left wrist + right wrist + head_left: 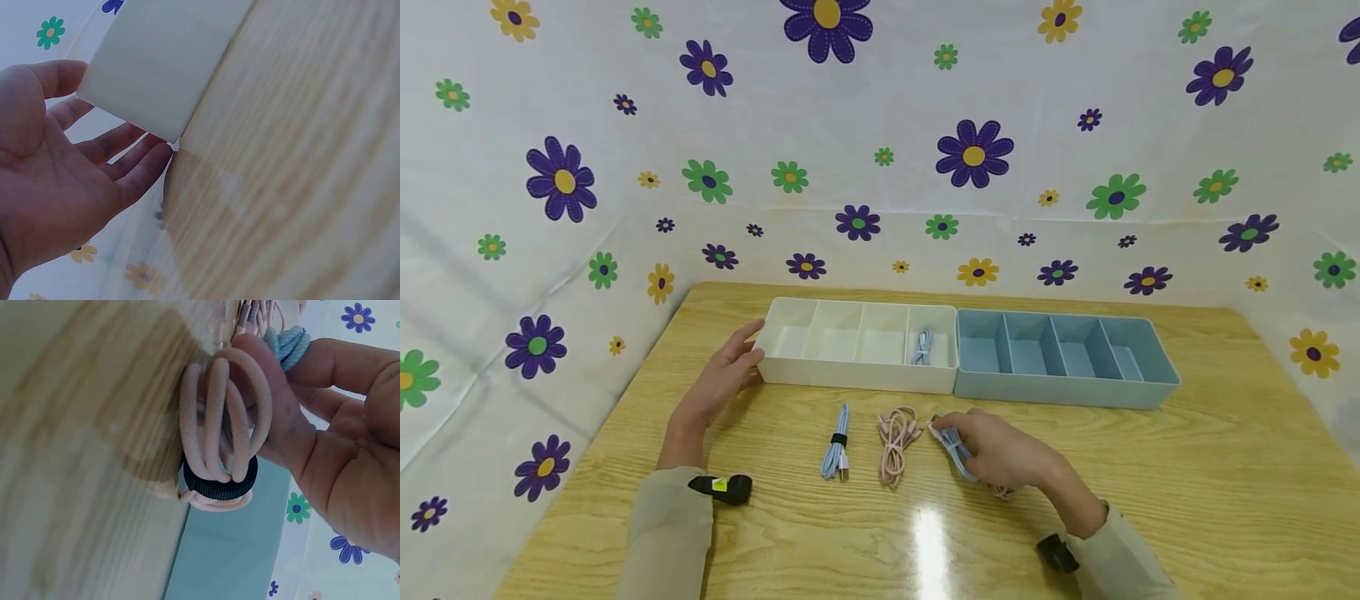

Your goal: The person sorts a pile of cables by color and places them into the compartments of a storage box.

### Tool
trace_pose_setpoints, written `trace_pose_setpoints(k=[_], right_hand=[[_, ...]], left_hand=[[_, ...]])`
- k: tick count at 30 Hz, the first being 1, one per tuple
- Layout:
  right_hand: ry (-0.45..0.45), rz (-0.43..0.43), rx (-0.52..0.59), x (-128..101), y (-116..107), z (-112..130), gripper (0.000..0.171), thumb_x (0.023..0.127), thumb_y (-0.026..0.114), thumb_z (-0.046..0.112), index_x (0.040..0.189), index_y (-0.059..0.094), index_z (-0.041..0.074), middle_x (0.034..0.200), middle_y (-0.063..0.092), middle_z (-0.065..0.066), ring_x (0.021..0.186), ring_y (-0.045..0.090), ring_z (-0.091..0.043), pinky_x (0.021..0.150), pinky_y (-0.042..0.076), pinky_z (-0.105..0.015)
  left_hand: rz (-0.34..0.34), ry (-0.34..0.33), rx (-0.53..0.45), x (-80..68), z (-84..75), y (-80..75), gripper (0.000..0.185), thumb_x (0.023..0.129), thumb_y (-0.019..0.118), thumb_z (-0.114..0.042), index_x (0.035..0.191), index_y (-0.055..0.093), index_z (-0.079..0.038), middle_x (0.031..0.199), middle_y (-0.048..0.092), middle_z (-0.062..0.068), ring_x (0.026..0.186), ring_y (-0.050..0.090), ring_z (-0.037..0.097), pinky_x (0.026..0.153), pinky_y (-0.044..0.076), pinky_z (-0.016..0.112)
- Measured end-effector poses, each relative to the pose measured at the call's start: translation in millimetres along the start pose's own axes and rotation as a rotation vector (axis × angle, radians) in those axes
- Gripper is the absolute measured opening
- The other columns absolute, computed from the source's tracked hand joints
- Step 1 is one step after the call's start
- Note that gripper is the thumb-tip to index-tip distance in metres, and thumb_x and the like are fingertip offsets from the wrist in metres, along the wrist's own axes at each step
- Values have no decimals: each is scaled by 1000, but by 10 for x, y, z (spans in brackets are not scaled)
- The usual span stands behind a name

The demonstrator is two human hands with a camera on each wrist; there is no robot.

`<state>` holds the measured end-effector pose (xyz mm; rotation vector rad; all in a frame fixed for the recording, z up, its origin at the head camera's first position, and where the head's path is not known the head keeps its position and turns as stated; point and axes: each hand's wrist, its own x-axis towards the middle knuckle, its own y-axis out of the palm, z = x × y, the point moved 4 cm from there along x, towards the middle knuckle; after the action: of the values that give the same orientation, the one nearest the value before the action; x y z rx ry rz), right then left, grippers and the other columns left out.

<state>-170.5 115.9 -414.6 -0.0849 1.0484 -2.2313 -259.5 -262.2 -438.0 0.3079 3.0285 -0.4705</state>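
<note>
Four compartments divide the white box [857,376]; at its left end is the left hand [721,379], fingers relaxed and nearly straight, touching the wall. In front of the box, a strapped cable [832,457] (blue, with a black band [839,439]) lies on the table [775,533]. Just right of it lies a coiled pink cable [892,450]. Behind, the box's rightmost compartment holds a blue bundle [922,346]. Farther right, the right hand [1003,447] pinches a blue cable [953,450] between thumb and finger (whether it touches the table, I cannot tell). Beside the thumb is a banded pink cable [216,419], mostly hidden from the head view. The teal box [1060,389] adjoins the white one, end to end.
</note>
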Motion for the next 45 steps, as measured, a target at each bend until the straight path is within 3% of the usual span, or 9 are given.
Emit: trace_pose_setpoints(k=[3,7,10,12,16,21,26,35,45], right_hand=[[-10,22,80,-15,-12,-6,68,83,45,-20,146,48,5,91,51,-10,64,42,-15,52,34,-23],[-18,52,203,-36,-30,-23,68,87,40,-18,150,42,7,93,59,-13,46,39,-8,44,34,-20],[-49,49,251,-44,-48,-39,66,88,39,-16,151,41,6,109,62,-18,44,37,-7,43,35,-20],[-54,52,293,-41,-53,-63,66,89,39,-14,152,40,7,102,64,-21,44,33,-7,43,34,-20],[-54,53,374,-28,-65,-95,66,90,40,-11,152,40,11,104,63,-22,48,35,-10,46,36,-22],[-83,45,546,-27,-109,-97,66,90,42,-10,153,39,11,144,40,-23,67,52,-20,61,53,-34],[-131,11,716,-32,-171,-89,68,89,49,-11,153,36,7,140,36,-31,84,58,-22,74,58,-41],[-112,-39,780,-36,-199,-112,68,88,54,-9,152,37,6,124,44,-38,92,61,-24,77,58,-42],[-92,-81,765,-68,-225,-111,63,91,52,-6,152,38,6,123,46,-36,87,61,-22,74,58,-40]], left_hand=[[-5,-7,5,-3,4,1,58,108,41,-31,160,17,-24,158,25,24,137,36,44,111,32,59],[-7,-8,4,0,12,0,58,108,41,-31,161,17,-24,158,25,23,137,36,44,111,32,59],[-2,-2,-2,6,16,2,58,108,40,-30,161,17,-24,158,25,24,137,36,44,111,31,59],[1,1,-4,10,17,4,58,108,40,-30,161,17,-24,157,25,24,137,36,44,111,31,59],[-1,-2,-2,18,21,6,58,108,41,-30,161,17,-24,157,26,24,137,36,44,111,32,59],[-4,-11,7,24,29,8,59,108,41,-31,161,17,-25,158,25,24,138,35,44,111,32,59],[-10,-17,7,17,17,4,58,108,41,-31,161,17,-25,159,24,24,139,34,44,111,31,59],[-11,-16,4,13,14,-4,58,108,41,-31,161,17,-23,158,25,24,138,35,44,111,31,59],[-3,-10,-10,20,12,12,59,108,41,-32,161,15,-22,156,27,25,136,37,43,110,33,59]])
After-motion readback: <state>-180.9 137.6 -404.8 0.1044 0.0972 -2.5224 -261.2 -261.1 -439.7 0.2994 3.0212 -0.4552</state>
